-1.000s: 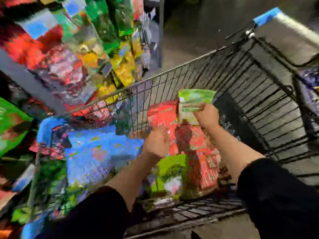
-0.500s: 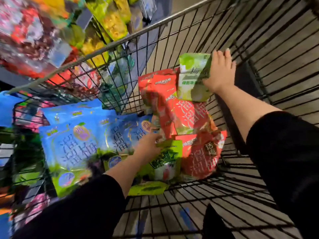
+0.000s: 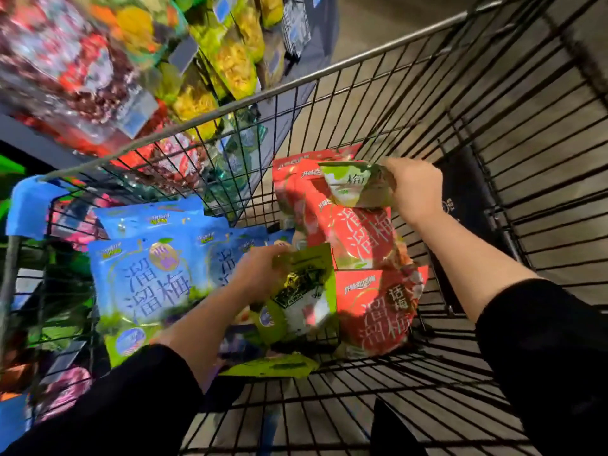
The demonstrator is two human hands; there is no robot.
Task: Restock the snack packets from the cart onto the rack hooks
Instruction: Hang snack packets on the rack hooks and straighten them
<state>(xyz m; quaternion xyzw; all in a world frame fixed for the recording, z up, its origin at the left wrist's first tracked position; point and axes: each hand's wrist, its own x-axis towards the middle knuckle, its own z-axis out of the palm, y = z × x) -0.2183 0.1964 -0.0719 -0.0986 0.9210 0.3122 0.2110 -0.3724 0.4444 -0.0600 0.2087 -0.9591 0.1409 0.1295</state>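
Inside the wire cart (image 3: 329, 74) lie blue packets (image 3: 144, 278) on the left and red packets (image 3: 362, 238) in the middle. My right hand (image 3: 413, 189) grips a pale green packet (image 3: 357, 185) above the red ones. My left hand (image 3: 260, 274) pinches the top edge of a yellow-green packet (image 3: 302, 297) and holds it upright in front of the red packets. Another yellow-green packet (image 3: 273, 365) lies flat on the cart floor below it.
The rack (image 3: 131, 60) with hanging snack bags fills the upper left, just beyond the cart's left rim. A dark flat panel (image 3: 467, 205) leans against the cart's right wall. Bare wire floor shows at the cart's near end, with floor beyond.
My right hand has curled round the pale green packet and tilted it over the red ones. My left hand has taken hold of the yellow-green packet and lifted it.
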